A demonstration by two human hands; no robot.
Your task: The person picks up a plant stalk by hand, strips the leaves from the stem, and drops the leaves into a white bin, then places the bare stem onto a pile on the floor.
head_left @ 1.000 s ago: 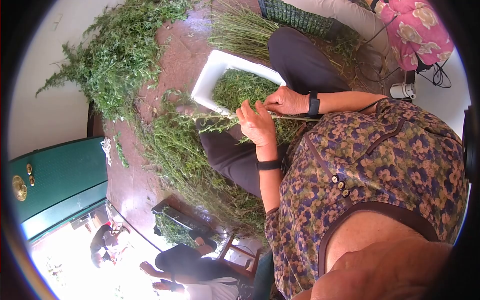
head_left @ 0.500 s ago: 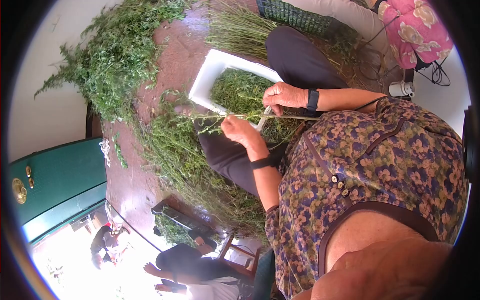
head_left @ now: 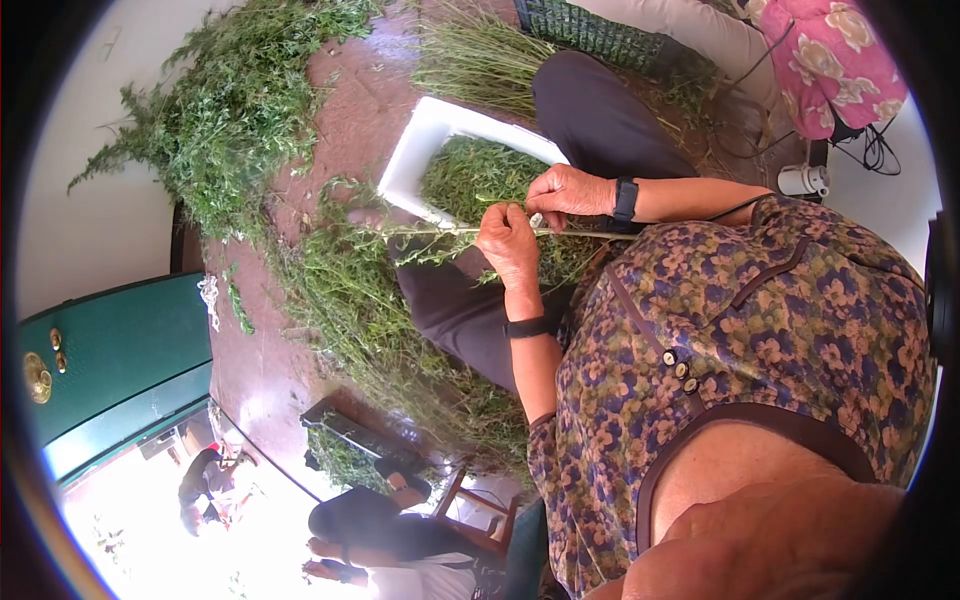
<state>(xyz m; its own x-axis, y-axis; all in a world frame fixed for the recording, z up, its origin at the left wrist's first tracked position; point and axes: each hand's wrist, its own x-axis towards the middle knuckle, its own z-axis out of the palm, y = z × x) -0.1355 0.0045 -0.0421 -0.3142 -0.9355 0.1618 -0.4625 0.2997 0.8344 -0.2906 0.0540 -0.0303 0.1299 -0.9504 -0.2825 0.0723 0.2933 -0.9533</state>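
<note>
Now, L hand (head_left: 508, 245) fingers pinch leafy stem (head_left: 590, 236); R hand (head_left: 568, 194) fingers curled, can't tell on what, nr white box (head_left: 407, 168).

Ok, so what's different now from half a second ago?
The left hand has moved up and right in the view, back close beside the right hand. Whether it gripped or released anything is unclear. The right hand, white box and leafy pile by the wall stayed put.
</note>
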